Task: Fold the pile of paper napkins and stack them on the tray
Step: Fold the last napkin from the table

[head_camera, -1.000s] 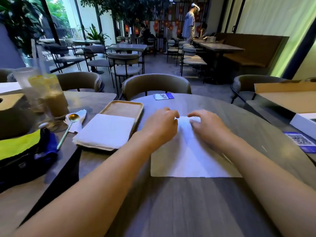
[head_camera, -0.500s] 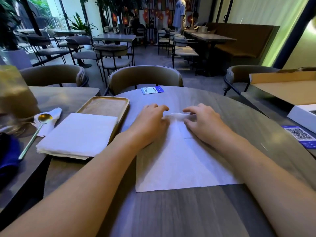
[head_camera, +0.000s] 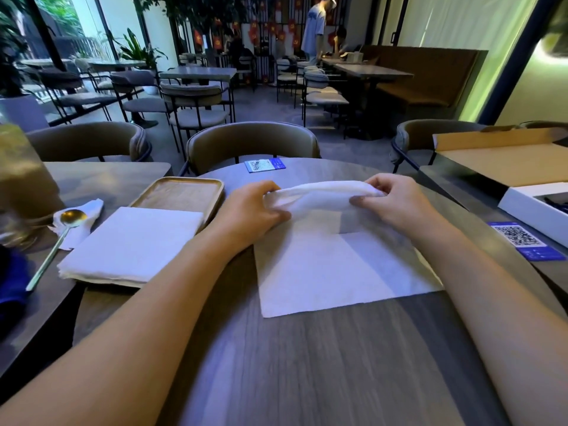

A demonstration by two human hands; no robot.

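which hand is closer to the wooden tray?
Left. The left hand pinches the napkin just right of the wooden tray; the right hand holds the napkin's far side.

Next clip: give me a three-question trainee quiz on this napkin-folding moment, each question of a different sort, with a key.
1. True or false: both the left hand and the right hand pinch the far edge of the napkin and hold it off the round table.
2. Multiple choice: the stack of napkins lies A) inside the cardboard box, B) partly on the near end of the wooden tray, C) under the right forearm.
3. Fill in: the spoon rests its bowl on a crumpled ____.

Key: 1 true; 2 B; 3 napkin.
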